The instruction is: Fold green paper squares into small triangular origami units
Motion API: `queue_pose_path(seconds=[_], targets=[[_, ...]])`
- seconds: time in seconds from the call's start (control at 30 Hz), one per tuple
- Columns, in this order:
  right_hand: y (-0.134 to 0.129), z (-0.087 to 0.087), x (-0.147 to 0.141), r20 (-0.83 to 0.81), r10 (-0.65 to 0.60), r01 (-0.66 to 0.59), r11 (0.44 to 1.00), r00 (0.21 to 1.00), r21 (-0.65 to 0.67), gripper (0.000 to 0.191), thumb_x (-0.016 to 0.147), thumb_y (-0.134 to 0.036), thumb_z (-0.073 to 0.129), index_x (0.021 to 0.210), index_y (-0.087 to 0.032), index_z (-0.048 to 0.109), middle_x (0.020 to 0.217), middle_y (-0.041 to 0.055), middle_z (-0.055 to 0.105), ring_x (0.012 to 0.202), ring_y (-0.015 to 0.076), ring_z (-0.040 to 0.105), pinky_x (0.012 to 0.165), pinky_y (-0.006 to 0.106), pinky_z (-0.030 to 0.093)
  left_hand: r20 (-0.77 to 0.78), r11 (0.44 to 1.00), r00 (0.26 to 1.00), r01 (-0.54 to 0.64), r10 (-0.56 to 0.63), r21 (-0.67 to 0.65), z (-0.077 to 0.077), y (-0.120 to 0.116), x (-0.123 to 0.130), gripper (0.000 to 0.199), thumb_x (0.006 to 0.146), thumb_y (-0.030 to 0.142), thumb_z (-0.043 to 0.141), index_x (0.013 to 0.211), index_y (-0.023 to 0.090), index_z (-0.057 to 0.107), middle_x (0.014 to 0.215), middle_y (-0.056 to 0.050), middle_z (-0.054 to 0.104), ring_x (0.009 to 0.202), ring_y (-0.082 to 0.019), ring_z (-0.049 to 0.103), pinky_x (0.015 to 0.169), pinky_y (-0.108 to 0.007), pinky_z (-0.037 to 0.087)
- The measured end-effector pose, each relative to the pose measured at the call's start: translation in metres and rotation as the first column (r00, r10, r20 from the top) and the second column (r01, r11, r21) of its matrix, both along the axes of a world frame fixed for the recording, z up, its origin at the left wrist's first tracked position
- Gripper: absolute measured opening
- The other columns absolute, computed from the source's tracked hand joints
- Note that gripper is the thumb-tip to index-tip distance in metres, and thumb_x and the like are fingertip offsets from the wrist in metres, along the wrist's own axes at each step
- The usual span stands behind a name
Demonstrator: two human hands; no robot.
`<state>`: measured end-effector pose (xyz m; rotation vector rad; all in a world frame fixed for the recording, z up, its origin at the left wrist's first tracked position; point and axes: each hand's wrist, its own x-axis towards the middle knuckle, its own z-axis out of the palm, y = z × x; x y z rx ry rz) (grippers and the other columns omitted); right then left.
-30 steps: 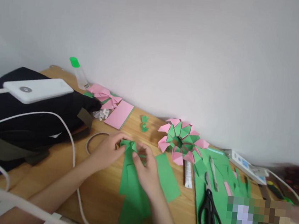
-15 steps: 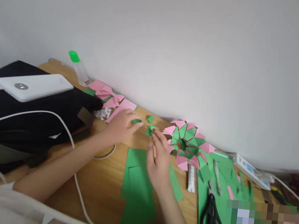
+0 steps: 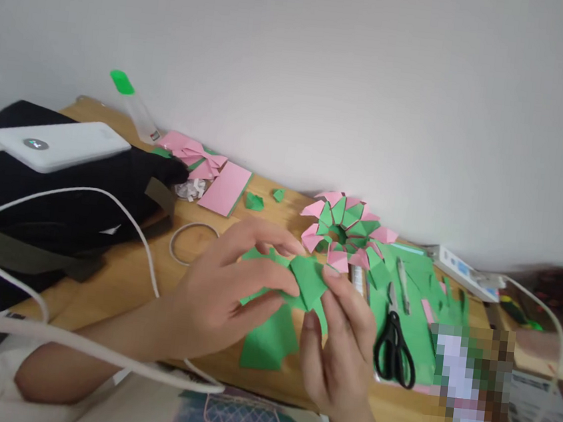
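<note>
- From where I stand, the right hand's fingers (image 3: pixel 347 298) pinch the right side of a folded green piece (image 3: pixel 308 282); the left hand's fingers (image 3: pixel 269 275) meet its left side, though whether they grip or only touch, I cannot tell;
- the piece is up between both hands, over loose green sheets (image 3: pixel 270 345) on the desk (image 3: pixel 401 411);
- just beyond lie two small green folds (image 3: pixel 254 201), beside a pink sheet (image 3: pixel 225 188);
- a pink-and-green paper ring (image 3: pixel 352 214) sits near the wall; black-handled scissors (image 3: pixel 394 325) rest right of it, on green paper (image 3: pixel 415 322);
- far left, a white power bank (image 3: pixel 67 143) tops a black bag (image 3: pixel 85 207)
</note>
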<state>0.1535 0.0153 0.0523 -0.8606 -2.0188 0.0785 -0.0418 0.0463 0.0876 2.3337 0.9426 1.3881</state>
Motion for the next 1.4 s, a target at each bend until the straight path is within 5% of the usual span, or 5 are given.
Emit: queue_pose_path(seconds=[0.3, 0.57, 0.83, 1.2, 1.4], targets=[[-0.030, 0.003, -0.003, -0.403, 0.018, -0.168, 0.925, 0.915, -0.340, 0.060, 0.088, 0.001, 0.048, 0.138, -0.030, 0.051, 0.144, 0.0025, 0.052, 0.140, 0.0198, 0.043, 0.110, 0.042, 0.048, -0.189, 0.934, 0.952, -0.173, 0.240, 0.312, 0.003, -0.027, 0.006, 0.012, 0.085, 0.021, 0.063, 0.095, 0.027, 0.067, 0.097, -0.005, 0.067, 0.093, -0.020, 0.062, 0.087, -0.035, 0.055], [-0.035, 0.002, -0.001, -0.470, -0.011, -0.210, 0.885, 0.882, -0.415, 0.051, 0.091, -0.003, 0.048, 0.127, -0.037, 0.058, 0.142, -0.0007, 0.055, 0.141, 0.0212, 0.042, 0.104, 0.045, 0.051, -0.203, 0.954, 0.948, -0.199, 0.245, 0.223, 0.007, -0.027, 0.015, 0.018, 0.086, 0.021, 0.056, 0.100, 0.030, 0.061, 0.100, -0.005, 0.067, 0.092, -0.021, 0.063, 0.086, -0.039, 0.054], [-0.016, 0.014, 0.001, -0.731, -0.053, -0.490, 0.709, 0.680, -0.507, 0.018, 0.093, -0.038, 0.058, 0.107, -0.028, 0.056, 0.117, 0.0057, 0.070, 0.112, 0.0228, 0.066, 0.096, 0.044, 0.055, -0.053, 0.988, 0.987, -0.153, 0.154, 0.018, 0.006, -0.035, 0.029, 0.011, 0.092, 0.019, 0.057, 0.089, 0.027, 0.051, 0.085, 0.001, 0.066, 0.081, -0.018, 0.062, 0.076, -0.036, 0.050], [-0.012, 0.036, 0.005, -0.503, -0.123, -0.270, 0.723, 0.855, -0.636, 0.021, 0.092, -0.034, 0.060, 0.113, -0.033, 0.063, 0.111, 0.0020, 0.072, 0.105, 0.0187, 0.069, 0.084, 0.033, 0.061, -0.337, 0.998, 0.941, 0.034, -0.016, 0.049, 0.010, -0.023, 0.022, 0.030, 0.096, 0.045, 0.049, 0.093, 0.019, 0.064, 0.106, -0.013, 0.069, 0.095, -0.027, 0.064, 0.084, -0.041, 0.054], [-0.014, 0.037, -0.001, -0.463, -0.197, -0.195, 0.717, 0.864, -0.669, 0.034, 0.086, -0.010, 0.057, 0.113, -0.031, 0.061, 0.114, 0.0016, 0.069, 0.103, 0.0176, 0.068, 0.075, 0.028, 0.061, -0.268, 1.000, 0.963, 0.016, -0.014, 0.005, 0.009, -0.022, 0.025, 0.023, 0.097, 0.021, 0.042, 0.090, 0.015, 0.063, 0.099, -0.012, 0.066, 0.090, -0.021, 0.062, 0.080, -0.035, 0.053]])
